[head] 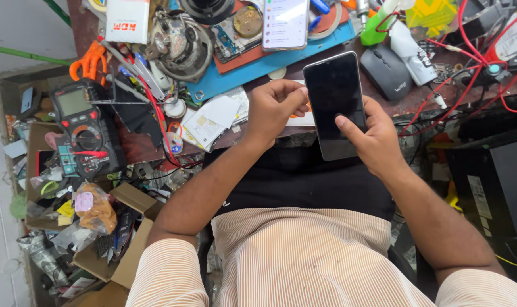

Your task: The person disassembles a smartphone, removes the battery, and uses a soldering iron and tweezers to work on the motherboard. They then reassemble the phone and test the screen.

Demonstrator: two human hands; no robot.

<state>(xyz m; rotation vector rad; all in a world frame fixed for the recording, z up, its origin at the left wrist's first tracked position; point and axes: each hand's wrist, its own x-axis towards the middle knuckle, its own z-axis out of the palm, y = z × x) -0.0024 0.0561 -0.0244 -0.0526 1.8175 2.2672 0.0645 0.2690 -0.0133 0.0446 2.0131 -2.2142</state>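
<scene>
A black smartphone (335, 102) with a dark screen is held over my lap at the edge of a cluttered workbench (270, 71). My right hand (375, 139) grips its lower right side, thumb lying across the glass. My left hand (272, 111) has its fingers curled and touches the phone's left edge near the top. Whether the left hand also pinches something small, I cannot tell. Under the left hand lie white and orange paper slips (301, 118).
A second phone (286, 23) with a lit screen lies on a blue mat (258, 68). Also on the bench: a black mouse (386, 71), a multimeter (85, 131), orange scissors (88, 59), a metal motor part (179, 42), red wires (474, 62). Cardboard boxes (130, 239) stand at the lower left.
</scene>
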